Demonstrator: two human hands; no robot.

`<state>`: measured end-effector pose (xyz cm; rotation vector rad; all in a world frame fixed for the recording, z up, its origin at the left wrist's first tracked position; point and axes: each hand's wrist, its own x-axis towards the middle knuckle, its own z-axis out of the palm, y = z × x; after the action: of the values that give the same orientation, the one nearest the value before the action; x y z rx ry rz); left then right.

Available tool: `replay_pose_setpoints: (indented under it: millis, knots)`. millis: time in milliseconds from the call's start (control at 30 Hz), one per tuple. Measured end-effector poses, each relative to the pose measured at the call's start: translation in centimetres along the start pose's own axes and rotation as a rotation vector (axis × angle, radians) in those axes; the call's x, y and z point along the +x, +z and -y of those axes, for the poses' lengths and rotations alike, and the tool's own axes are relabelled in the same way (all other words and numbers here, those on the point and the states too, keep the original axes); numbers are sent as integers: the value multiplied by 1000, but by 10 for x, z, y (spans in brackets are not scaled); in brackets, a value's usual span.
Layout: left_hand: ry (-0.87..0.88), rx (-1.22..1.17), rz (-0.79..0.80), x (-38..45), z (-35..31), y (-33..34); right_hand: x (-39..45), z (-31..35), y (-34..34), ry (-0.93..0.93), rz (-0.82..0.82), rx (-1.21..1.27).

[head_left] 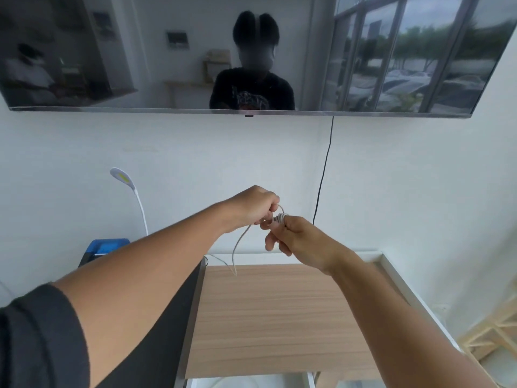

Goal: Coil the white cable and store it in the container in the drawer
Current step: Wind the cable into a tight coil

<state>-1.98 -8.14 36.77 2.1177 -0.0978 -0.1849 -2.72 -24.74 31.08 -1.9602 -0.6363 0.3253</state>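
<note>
I hold the white cable (240, 239) in both hands, raised above the wooden cabinet top (268, 317). Several turns of it are wound tightly around the fingers of my right hand (291, 235). My left hand (253, 207) pinches the strand just left of those turns. A loose tail hangs down in a curve and its end reaches the back edge of the cabinet top. At the bottom edge of the view, a white open drawer (309, 382) shows only as a sliver; the container inside cannot be made out.
A wall-mounted TV (251, 51) fills the top, with a black cord (324, 169) hanging from it. A white gooseneck lamp (123, 177) and a blue box (107, 246) stand at left. A wooden lattice rack (492, 331) is at right.
</note>
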Motion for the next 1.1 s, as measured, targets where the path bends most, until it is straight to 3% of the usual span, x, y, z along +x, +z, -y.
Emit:
replay_pose_setpoints:
  millis: [100, 200, 333, 467, 633, 733, 833, 967, 1100]
  knots:
    - [106, 98, -135, -7, 1, 4, 11, -3, 6, 38, -68, 46]
    - [171, 70, -266, -15, 11, 4, 15, -3, 6, 2, -168, 284]
    - [228, -94, -253, -29, 31, 19, 21, -2, 6, -83, -239, 541]
    - [135, -365, -177, -40, 52, 46, 30, 0, 6, -130, -273, 845]
    - [-57, -555, -145, -41, 76, 56, 27, 7, 4, -180, -254, 1040]
    - [-123, -699, -107, -33, 82, 55, 18, 12, 3, -219, -162, 1019]
    - [-130, -728, -51, -22, 75, 44, 3, 15, 4, -221, 29, 900]
    - [-115, -483, 7, -11, 53, 20, -14, 10, 2, -145, 260, 546]
    - [-50, -253, 12, -5, 33, 2, -16, -3, 1, -16, 237, 266]
